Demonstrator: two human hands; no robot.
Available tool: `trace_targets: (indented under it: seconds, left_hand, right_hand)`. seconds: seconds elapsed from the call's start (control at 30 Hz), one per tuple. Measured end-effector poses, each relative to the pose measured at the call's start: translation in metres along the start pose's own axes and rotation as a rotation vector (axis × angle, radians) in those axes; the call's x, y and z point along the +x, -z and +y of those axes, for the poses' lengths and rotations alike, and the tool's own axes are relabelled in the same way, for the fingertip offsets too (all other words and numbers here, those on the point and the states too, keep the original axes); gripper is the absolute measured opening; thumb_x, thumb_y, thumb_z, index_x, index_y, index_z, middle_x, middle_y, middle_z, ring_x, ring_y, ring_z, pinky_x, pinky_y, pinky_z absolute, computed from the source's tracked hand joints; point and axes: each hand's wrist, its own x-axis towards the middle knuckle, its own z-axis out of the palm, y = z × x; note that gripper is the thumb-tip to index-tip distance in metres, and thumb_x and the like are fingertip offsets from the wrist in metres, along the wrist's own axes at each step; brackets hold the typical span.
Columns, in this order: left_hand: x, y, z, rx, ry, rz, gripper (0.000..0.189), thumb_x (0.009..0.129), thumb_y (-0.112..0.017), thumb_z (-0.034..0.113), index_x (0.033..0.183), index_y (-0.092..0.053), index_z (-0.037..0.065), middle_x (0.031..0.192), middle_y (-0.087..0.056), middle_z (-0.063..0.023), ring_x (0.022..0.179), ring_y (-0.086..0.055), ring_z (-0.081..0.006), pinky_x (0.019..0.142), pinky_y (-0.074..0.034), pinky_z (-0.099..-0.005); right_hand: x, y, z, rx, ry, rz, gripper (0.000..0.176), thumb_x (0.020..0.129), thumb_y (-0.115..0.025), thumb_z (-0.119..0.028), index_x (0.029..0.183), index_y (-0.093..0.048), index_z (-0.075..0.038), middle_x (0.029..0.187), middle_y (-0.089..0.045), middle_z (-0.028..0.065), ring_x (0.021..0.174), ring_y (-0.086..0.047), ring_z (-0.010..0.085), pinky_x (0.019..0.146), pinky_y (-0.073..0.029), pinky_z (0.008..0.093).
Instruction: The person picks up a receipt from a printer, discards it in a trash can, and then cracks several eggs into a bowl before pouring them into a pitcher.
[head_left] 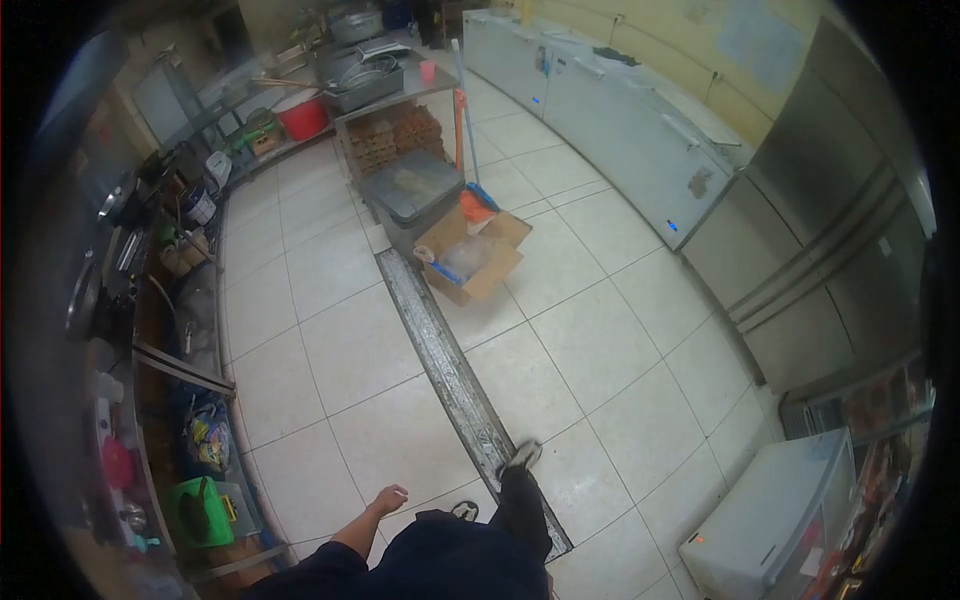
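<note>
Stepping along floor drain (440, 340), with shoe (521, 456) planted on its grate. Carries left hand (388, 498) low over bare tile (350, 350), just left of drain, fingers half-curled, gripping nothing, touching nothing. Cannot report on right hand: out of view. Notes green tub (200, 512) under counter, nearest item to left hand yet well apart from it. Finds open box (470, 262) beside drain farther ahead, touching grey crate (410, 192). Records egg trays (395, 132) on shelf behind crate, freezers (640, 135) along right wall, white chest (770, 520) at near right.
</note>
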Motion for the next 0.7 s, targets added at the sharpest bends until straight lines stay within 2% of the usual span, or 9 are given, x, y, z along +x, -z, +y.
trace_targets:
  seconds: [0.13, 0.2, 0.33, 0.37, 0.43, 0.47, 0.5, 0.57, 0.7]
  left_hand:
    - [0.041, -0.021, 0.023, -0.002, 0.085, -0.137, 0.033, 0.078, -0.075, 0.022, 0.107, -0.069, 0.008, 0.091, -0.074, -0.0124, 0.085, -0.071, -0.021, 0.077, -0.056, -0.0344]
    - [0.03, -0.013, 0.113, -0.009, 0.139, -0.134, 0.037, 0.079, -0.075, 0.024, 0.11, -0.068, 0.005, 0.097, -0.074, -0.0109, 0.092, -0.07, -0.0205, 0.084, -0.054, -0.0348]
    - [0.118, 0.0, 0.241, 0.046, -0.076, -0.24, 0.031, 0.083, -0.068, 0.023, 0.107, -0.066, 0.002, 0.092, -0.072, -0.0091, 0.089, -0.068, -0.02, 0.083, -0.053, -0.0361]
    - [0.154, 0.009, 0.276, 0.079, -0.19, -0.261, 0.03, 0.084, -0.067, 0.022, 0.106, -0.066, 0.002, 0.091, -0.072, -0.0086, 0.088, -0.068, -0.0199, 0.083, -0.052, -0.0364]
    - [0.236, 0.031, 0.376, 0.131, -0.468, -0.322, 0.028, 0.086, -0.063, 0.022, 0.105, -0.065, 0.0, 0.089, -0.071, -0.0077, 0.086, -0.067, -0.0197, 0.082, -0.051, -0.0371]
    - [0.26, 0.036, 0.421, 0.006, -0.475, -0.156, 0.025, 0.089, -0.057, 0.016, 0.108, -0.062, 0.001, 0.086, -0.068, -0.0072, 0.078, -0.064, -0.0199, 0.074, -0.051, -0.0367]
    - [0.283, 0.042, 0.463, -0.231, -0.432, -0.13, 0.025, 0.091, -0.055, 0.014, 0.113, -0.06, 0.002, 0.087, -0.068, -0.0084, 0.077, -0.063, -0.0182, 0.072, -0.05, -0.0326]
    - [0.317, 0.065, 0.558, -0.179, -0.43, -0.055, 0.032, 0.091, -0.061, 0.012, 0.122, -0.057, 0.008, 0.097, -0.067, -0.0075, 0.084, -0.062, -0.0153, 0.068, -0.049, -0.0285]
    - [0.419, 0.091, 0.677, -0.045, -0.394, -0.307, 0.034, 0.09, -0.065, 0.014, 0.12, -0.054, 0.005, 0.099, -0.065, -0.0092, 0.085, -0.062, -0.0151, 0.072, -0.05, -0.0281]
  right_hand:
    - [0.077, 0.001, -0.032, -0.141, -0.086, -0.06, 0.041, 0.098, -0.052, -0.04, 0.094, -0.069, -0.003, 0.076, -0.066, 0.0095, 0.066, -0.062, 0.0184, 0.064, -0.05, 0.037]
    - [0.114, 0.015, -0.035, -0.353, -0.081, -0.115, 0.041, 0.098, -0.051, -0.04, 0.094, -0.069, -0.003, 0.075, -0.066, 0.0096, 0.066, -0.062, 0.0185, 0.064, -0.05, 0.0371]
    - [0.192, 0.065, -0.068, -1.266, 0.443, -0.129, 0.041, 0.098, -0.051, -0.04, 0.094, -0.07, -0.003, 0.075, -0.066, 0.0097, 0.066, -0.062, 0.0188, 0.065, -0.05, 0.0375]
    - [0.212, 0.071, -0.083, -1.25, 0.451, -0.018, 0.041, 0.098, -0.051, -0.04, 0.094, -0.07, -0.003, 0.075, -0.066, 0.0098, 0.067, -0.062, 0.0189, 0.066, -0.05, 0.0376]
    - [0.266, 0.064, -0.261, -0.325, 0.263, 0.17, 0.036, 0.098, -0.052, -0.034, 0.096, -0.07, -0.002, 0.072, -0.064, 0.0076, 0.07, -0.059, 0.0149, 0.066, -0.048, 0.0357]
    - [0.294, 0.061, -0.304, -0.222, 0.077, 0.224, 0.03, 0.097, -0.053, -0.029, 0.105, -0.07, -0.006, 0.086, -0.066, 0.0046, 0.076, -0.06, 0.0169, 0.064, -0.048, 0.0348]
    - [0.279, 0.045, -0.413, 0.014, 0.161, 0.255, 0.028, 0.097, -0.054, -0.025, 0.111, -0.069, -0.006, 0.088, -0.065, 0.003, 0.081, -0.059, 0.0112, 0.069, -0.048, 0.0285]
    - [0.283, 0.027, -0.518, 0.166, 0.23, 0.344, 0.029, 0.097, -0.052, -0.021, 0.116, -0.069, -0.006, 0.092, -0.066, 0.0039, 0.086, -0.061, 0.0123, 0.075, -0.05, 0.0283]
    - [0.264, -0.023, -0.597, 0.278, 0.331, 0.52, 0.029, 0.097, -0.051, -0.018, 0.12, -0.068, -0.007, 0.096, -0.068, 0.0053, 0.092, -0.064, 0.0162, 0.081, -0.051, 0.0312]
